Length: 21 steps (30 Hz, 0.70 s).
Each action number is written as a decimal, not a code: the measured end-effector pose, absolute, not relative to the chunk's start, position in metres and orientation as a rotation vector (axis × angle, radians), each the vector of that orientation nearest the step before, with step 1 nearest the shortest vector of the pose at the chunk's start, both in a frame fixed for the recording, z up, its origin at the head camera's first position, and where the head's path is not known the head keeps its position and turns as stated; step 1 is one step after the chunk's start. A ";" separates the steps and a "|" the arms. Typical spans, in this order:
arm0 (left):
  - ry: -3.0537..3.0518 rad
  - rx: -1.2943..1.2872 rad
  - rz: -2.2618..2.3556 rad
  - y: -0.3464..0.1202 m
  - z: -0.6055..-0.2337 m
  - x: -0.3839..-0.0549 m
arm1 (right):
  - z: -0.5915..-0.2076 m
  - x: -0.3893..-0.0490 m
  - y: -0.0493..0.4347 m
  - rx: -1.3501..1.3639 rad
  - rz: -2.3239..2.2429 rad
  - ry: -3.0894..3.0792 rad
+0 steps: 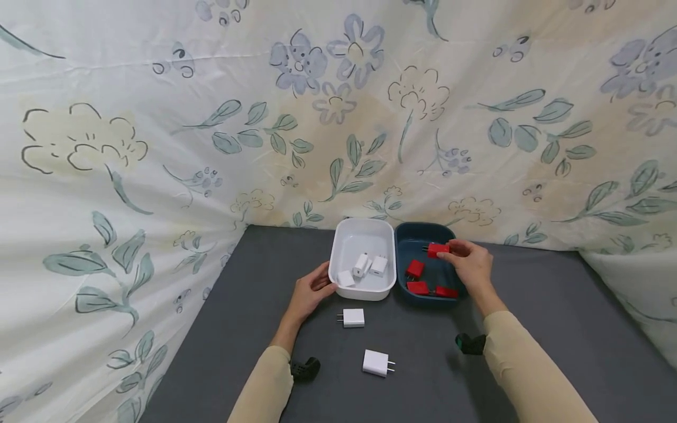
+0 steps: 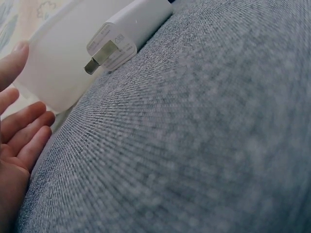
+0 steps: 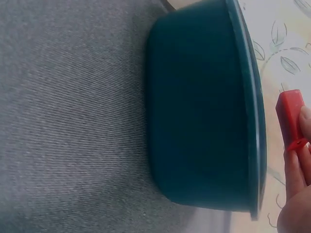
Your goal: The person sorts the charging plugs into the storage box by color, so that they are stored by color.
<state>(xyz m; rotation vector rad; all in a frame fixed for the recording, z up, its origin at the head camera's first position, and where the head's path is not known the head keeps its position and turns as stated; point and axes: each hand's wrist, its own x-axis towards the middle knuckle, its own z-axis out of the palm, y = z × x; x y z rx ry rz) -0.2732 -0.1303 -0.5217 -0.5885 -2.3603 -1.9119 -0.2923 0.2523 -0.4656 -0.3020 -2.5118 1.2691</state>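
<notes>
Starting out on the left, floral cloth [image 1: 84, 235] hangs beside the grey table [image 1: 222, 329], and here's the left hand [image 1: 311, 292], fingers relaxed and slightly bent, right at the near-left corner of the white bin [image 1: 365, 294]. Inside that bin, a cluster of white chargers [image 1: 378, 265]! Just in front, on the tabletop, one white plug [image 1: 354, 318] points its prongs left; nearer us, another white adapter [image 1: 375, 362] points right. Across to the teal bin [image 1: 436, 272], next door, with three red chargers [image 1: 415, 269] lying inside. And above its rim, a fourth red block [image 1: 438, 251], prongs leftward, pinched between thumb and fingers of the right hand [image 1: 472, 264]!
</notes>
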 end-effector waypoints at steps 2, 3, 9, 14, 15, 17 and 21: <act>-2.363 -0.576 -1.917 -0.131 -0.522 -0.273 | -0.465 -0.294 0.253 -0.313 1.271 -2.506; -2.367 -0.575 -1.914 -0.131 -0.522 -0.273 | -0.464 -0.294 0.253 -0.324 1.274 -2.500; -2.385 -0.598 -1.879 -0.130 -0.523 -0.273 | -0.467 -0.296 0.255 -0.385 1.336 -2.473; -2.395 -0.582 -1.870 -0.128 -0.523 -0.273 | -0.469 -0.298 0.257 -0.420 1.388 -2.464; -2.396 -0.575 -1.871 -0.127 -0.522 -0.273 | -0.469 -0.298 0.256 -0.426 1.390 -2.463; -2.397 -0.564 -1.869 -0.127 -0.522 -0.272 | -0.467 -0.299 0.255 -0.440 1.403 -2.459; -2.401 -0.558 -1.856 -0.126 -0.520 -0.271 | -0.465 -0.302 0.255 -0.475 1.421 -2.444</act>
